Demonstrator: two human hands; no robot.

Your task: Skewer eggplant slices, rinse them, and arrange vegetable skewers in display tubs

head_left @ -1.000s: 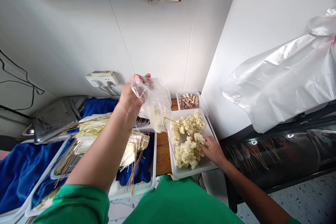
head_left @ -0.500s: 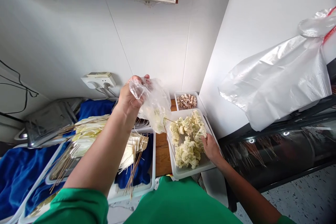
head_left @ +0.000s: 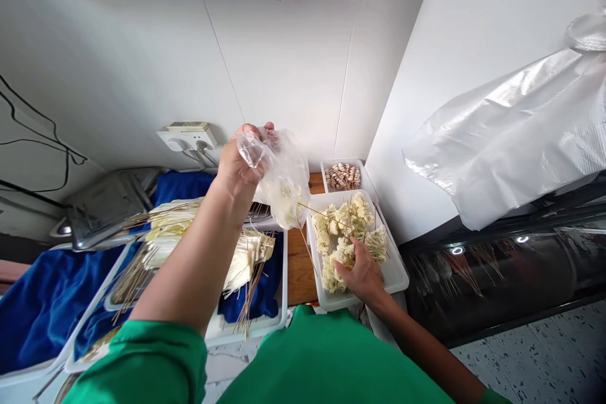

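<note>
High in front of the wall, my left hand (head_left: 243, 154) is closed on a clear plastic bag (head_left: 284, 180). Some pale cauliflower shows through the bag, and thin wooden sticks poke out of its lower end. To the right, a white tray (head_left: 395, 278) holds several cauliflower skewers (head_left: 341, 255). My right hand (head_left: 362, 271) is down in this tray, its thumb and fingers on either side of a cauliflower skewer near the front. Its fingertips are partly hidden among the florets.
Behind the tray stands a small white container (head_left: 362, 170) of brownish skewered pieces. On the left, tubs hold blue cloth (head_left: 52, 303) and skewered pale sheets (head_left: 249, 259). A socket (head_left: 187, 137) is on the wall. Plastic bags (head_left: 511, 139) hang above a dark glass case (head_left: 454, 303).
My right hand has moved left within the tray, from the cauliflower at the right side to the front clump. My left hand still holds up the bag. The view has shifted slightly.
</note>
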